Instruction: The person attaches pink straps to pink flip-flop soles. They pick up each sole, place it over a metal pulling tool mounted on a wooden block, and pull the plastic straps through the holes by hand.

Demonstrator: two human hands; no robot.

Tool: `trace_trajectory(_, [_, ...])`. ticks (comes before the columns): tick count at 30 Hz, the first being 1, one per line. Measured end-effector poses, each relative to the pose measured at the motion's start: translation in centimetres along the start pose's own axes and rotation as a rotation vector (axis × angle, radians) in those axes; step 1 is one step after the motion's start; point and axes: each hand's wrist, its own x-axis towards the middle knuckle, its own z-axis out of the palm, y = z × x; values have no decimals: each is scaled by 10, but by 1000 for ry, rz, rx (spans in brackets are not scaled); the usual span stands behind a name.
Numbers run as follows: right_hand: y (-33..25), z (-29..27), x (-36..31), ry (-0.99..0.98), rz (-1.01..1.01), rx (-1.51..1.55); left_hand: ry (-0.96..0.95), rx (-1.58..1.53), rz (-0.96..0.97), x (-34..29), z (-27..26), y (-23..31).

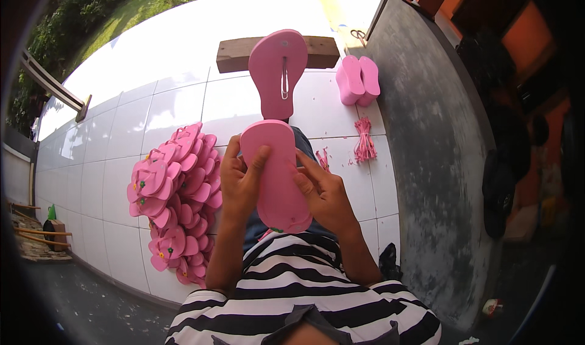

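A pink flip-flop (277, 174) is held up in front of my chest, a flat face of its sole toward me. My left hand (239, 177) grips its left edge, thumb pressed on the face. On the right edge my right hand (326, 193) closes with thumb and fingers; a strap there is mostly hidden. A bit of green shows at the sole's lower end. Just beyond, a loose pink sole (274, 52) rests on a wooden beam (234, 56), with a thin metal hook-like tool (284, 80) lying on it.
A heap of pink flip-flops (183, 193) with small flower ornaments covers the tiles at left. To the right are stacked pink soles (351, 83), a bundle of pink straps (364, 141) and scissors (358, 36). A grey ledge (420, 162) runs along the right side.
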Motion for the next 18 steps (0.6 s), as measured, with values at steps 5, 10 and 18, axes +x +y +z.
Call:
trace_trajectory(5, [47, -30, -18, -119, 241, 83, 161, -93, -29, 8, 1, -28])
trace_trajectory(10, [119, -53, -63, 68, 329, 202, -58, 142, -215, -19, -9, -64])
trace_trajectory(18, [290, -117, -123, 912, 467, 60, -778, 1123, -393, -97, -45, -87])
